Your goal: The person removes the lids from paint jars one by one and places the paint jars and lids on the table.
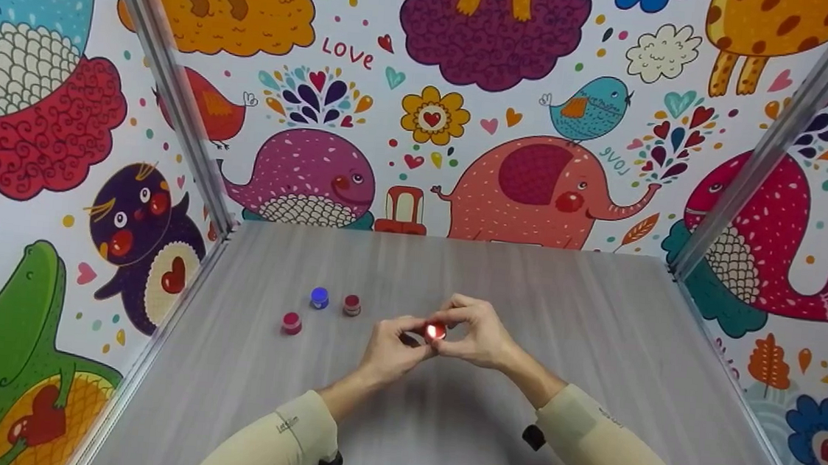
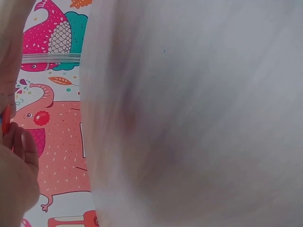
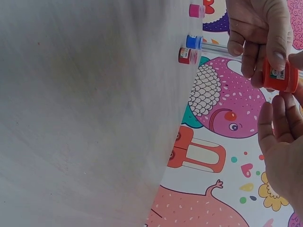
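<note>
one grey table point(image 1: 600, 314) fills the lower middle of the frame. at centre, the left hand point(image 1: 391, 349) and right hand point(image 1: 478, 334) both pinch the orange-red jar point(image 1: 436, 331), probably from opposite sides to steady it. a dark red jar point(image 1: 352, 305), pink jar point(image 1: 291, 323) and blue jar point(image 1: 319, 298) stand left of centre, perhaps to leave the hands room. glare hides the held jar's face; the left wrist view crops most of it.

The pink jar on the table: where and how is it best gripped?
Pinch the pink jar by its round side wall, probably from the near side: it stands upright, with the blue jar and dark red jar farther back.
</note>
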Available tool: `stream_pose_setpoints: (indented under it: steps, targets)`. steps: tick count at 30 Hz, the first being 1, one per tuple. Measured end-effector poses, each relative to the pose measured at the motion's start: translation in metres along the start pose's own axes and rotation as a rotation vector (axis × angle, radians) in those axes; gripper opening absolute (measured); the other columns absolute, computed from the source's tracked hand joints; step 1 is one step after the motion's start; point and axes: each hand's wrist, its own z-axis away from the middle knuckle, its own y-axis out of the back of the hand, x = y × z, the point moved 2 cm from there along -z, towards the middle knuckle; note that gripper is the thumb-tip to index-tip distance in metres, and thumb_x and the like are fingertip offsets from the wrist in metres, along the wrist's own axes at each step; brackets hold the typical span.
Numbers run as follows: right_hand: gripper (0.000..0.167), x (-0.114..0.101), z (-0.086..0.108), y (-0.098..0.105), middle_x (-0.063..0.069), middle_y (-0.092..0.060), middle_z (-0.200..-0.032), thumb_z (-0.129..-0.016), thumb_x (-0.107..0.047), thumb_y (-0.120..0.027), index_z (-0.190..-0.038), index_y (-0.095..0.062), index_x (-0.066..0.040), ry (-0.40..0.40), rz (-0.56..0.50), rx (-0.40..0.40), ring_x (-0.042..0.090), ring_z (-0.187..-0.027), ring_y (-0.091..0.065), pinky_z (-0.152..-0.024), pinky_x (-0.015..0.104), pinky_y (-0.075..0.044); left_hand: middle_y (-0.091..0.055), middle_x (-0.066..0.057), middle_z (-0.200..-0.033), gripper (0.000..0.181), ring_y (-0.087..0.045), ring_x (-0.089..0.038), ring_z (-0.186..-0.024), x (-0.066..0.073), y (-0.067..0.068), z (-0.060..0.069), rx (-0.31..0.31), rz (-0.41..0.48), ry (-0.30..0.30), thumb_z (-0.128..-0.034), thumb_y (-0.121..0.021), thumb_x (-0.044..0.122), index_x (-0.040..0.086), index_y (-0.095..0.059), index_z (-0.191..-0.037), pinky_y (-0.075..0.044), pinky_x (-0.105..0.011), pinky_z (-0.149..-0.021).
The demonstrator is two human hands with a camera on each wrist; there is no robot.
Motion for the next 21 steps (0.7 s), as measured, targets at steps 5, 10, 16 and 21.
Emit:
stream_pose_setpoints:
  steps: [5, 10, 16, 21]
  targets:
    - [0.032, -0.0025, -0.0004, -0.0025, 0.012, -0.076, -0.099, -0.081, 0.003, -0.09, -0.112, -0.088, -0.006, 0.005, 0.018, 0.006, 0.03, -0.092, -0.075, -0.084, 0.025, -0.061, -0.086, -0.012, -0.103, 0.028, -0.079, -0.013, -0.088, -0.0007, 0.0004, 0.0003, 0.004, -0.006, -0.014, -0.0897, -0.096, 0.013, 0.01, -0.088, -0.117, -0.068, -0.029, -0.079]
    - [0.032, -0.0008, 0.0, -0.0037, 0.017, -0.076, -0.101, -0.081, 0.004, -0.089, -0.113, -0.087, -0.002, -0.004, 0.004, 0.016, 0.035, -0.091, -0.074, -0.083, 0.032, -0.064, -0.086, -0.012, -0.102, 0.027, -0.079, -0.013, -0.089, -0.0012, 0.0002, 0.0004, 0.017, -0.02, -0.027, -0.0909, -0.095, 0.015, 0.009, -0.087, -0.116, -0.069, -0.034, -0.079]
    - [0.038, -0.001, 0.0002, -0.0006, 0.012, -0.081, -0.107, -0.084, -0.012, -0.096, -0.121, -0.086, -0.009, -0.013, 0.01, 0.031, 0.03, -0.095, -0.076, -0.081, 0.048, -0.067, -0.086, -0.01, -0.102, 0.026, -0.078, -0.011, -0.09, -0.0005, 0.0002, -0.0002, 0.024, -0.026, 0.006, -0.0902, -0.096, 0.016, 0.011, -0.088, -0.114, -0.068, -0.03, -0.08]
    - [0.04, -0.0023, 0.0015, 0.0011, 0.005, -0.082, -0.105, -0.084, -0.027, -0.1, -0.118, -0.086, -0.013, -0.058, 0.051, 0.081, 0.029, -0.095, -0.077, -0.082, 0.04, -0.066, -0.086, -0.01, -0.102, 0.028, -0.08, -0.016, -0.092, 0.0003, 0.0003, -0.001, 0.038, -0.017, 0.019, -0.0893, -0.097, 0.018, 0.01, -0.088, -0.115, -0.068, -0.034, -0.08]
